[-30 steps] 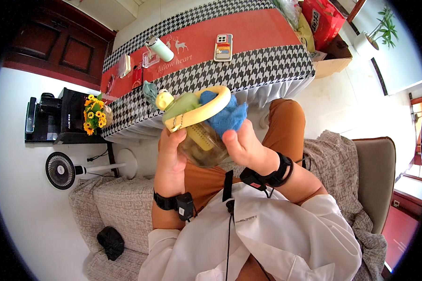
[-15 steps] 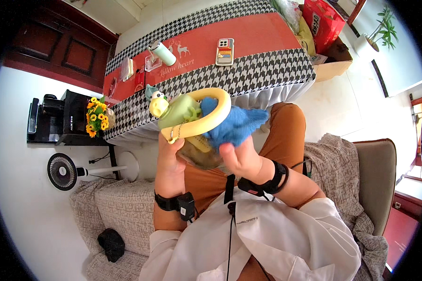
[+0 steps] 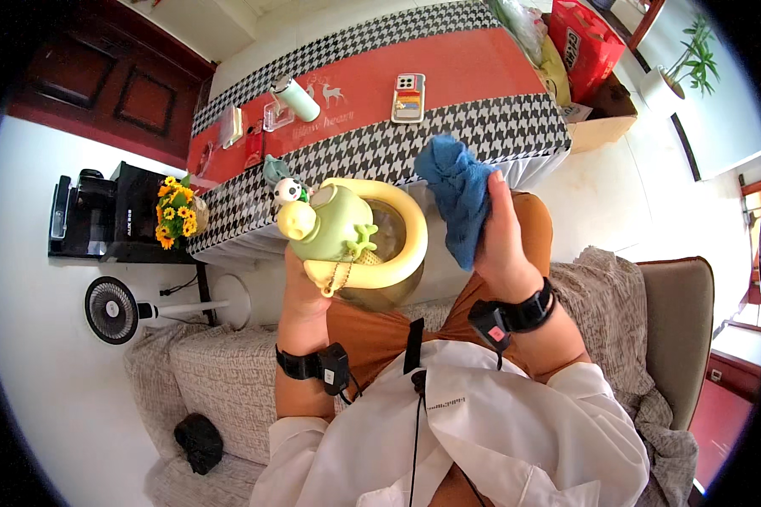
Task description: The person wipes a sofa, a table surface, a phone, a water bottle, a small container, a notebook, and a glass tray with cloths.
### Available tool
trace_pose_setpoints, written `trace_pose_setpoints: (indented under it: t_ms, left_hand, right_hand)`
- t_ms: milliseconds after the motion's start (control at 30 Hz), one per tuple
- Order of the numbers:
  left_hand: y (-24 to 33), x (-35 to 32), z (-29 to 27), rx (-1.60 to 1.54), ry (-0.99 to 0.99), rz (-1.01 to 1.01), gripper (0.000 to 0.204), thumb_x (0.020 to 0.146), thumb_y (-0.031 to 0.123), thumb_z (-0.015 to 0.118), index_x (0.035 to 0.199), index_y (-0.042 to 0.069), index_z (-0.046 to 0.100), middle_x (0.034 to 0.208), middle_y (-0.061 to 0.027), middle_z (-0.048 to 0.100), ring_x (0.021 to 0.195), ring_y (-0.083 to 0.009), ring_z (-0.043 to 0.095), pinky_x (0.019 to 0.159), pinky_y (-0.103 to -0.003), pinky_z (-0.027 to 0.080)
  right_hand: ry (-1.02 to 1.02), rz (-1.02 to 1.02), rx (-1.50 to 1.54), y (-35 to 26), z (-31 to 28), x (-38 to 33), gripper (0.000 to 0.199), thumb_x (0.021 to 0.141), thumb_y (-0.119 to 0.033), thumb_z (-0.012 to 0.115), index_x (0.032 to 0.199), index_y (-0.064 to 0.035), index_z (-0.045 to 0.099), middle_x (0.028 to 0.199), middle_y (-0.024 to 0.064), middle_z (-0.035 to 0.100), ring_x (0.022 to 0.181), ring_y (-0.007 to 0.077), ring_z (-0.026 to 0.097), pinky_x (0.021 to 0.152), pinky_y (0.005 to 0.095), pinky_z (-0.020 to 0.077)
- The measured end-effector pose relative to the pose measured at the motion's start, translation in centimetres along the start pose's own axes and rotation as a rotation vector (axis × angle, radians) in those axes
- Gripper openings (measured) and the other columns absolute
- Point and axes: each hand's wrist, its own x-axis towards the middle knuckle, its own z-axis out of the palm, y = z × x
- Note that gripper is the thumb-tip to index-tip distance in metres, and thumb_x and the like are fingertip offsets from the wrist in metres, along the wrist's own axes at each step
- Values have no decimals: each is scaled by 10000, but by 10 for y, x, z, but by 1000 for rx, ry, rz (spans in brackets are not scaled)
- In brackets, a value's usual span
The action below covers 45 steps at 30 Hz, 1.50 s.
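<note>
In my closed left hand [image 3: 303, 291] is a water bottle [image 3: 336, 226] with a light green lid, a ring-shaped yellow handle [image 3: 413, 232] and a see-through body. A small panda figure [image 3: 287, 191] sits at the lid, and a bead chain hangs from the handle. My fingers wrap the bottle's left side, partly hidden behind it. To the right, and apart from the bottle, my right hand [image 3: 505, 241] grips a crumpled blue cloth [image 3: 457, 194] with the thumb along its edge.
Ahead stands a table [image 3: 457, 59] with a red and houndstooth cloth. On it lie a phone [image 3: 408, 98] and a pale green tumbler [image 3: 294, 98]. Sunflowers [image 3: 176, 211] and a fan [image 3: 112, 310] are at left. A cardboard box [image 3: 604, 127] stands at far right.
My right hand has moved right with the blue cloth, off the bottle. The ring handle and see-through body now show more fully. My left hand keeps hold of the bottle.
</note>
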Motion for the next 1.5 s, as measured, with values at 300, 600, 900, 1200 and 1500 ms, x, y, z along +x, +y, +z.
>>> trace_pose_setpoints:
  t_ms: [300,600,900,1200,1500]
  left_hand:
    - [-7,3,-5,550,-204,187,866,535,200,840,1238,-12,381,1122,-102,544,1011,-168,545,892,-324,437]
    - [-15,-12,0,71,30,-213,427,764,138,638,1138,-4,489,1036,-85,580,903,-158,580,770,-293,489]
    - [-22,-6,-20,142,2,-194,527,721,190,670,1157,-15,455,1036,-99,561,874,-169,583,737,-302,506]
    - [-28,2,3,424,-94,131,808,567,145,818,1235,2,386,1126,-90,533,1003,-174,547,871,-317,446]
    - [-21,-5,30,532,92,121,879,512,179,843,1236,15,373,1149,-92,497,1038,-177,502,889,-321,418]
  right_hand:
    - [-609,-825,-1017,-13,38,-4,365,917,-296,366,1092,-4,498,1051,153,519,1029,361,451,903,411,342]
    - [-809,-436,-826,-7,28,15,280,811,-269,550,854,7,540,860,141,530,800,308,494,763,364,411]
    - [-745,-261,-978,-9,29,2,350,748,-259,681,914,17,543,887,146,539,830,279,533,746,362,440]
    - [-476,-716,-1206,12,15,-30,237,771,-256,616,903,-61,588,958,139,547,897,355,509,759,429,420]
    - [-391,-739,-1047,12,19,-24,324,865,-280,501,1028,-1,510,1020,177,497,954,357,478,850,389,386]
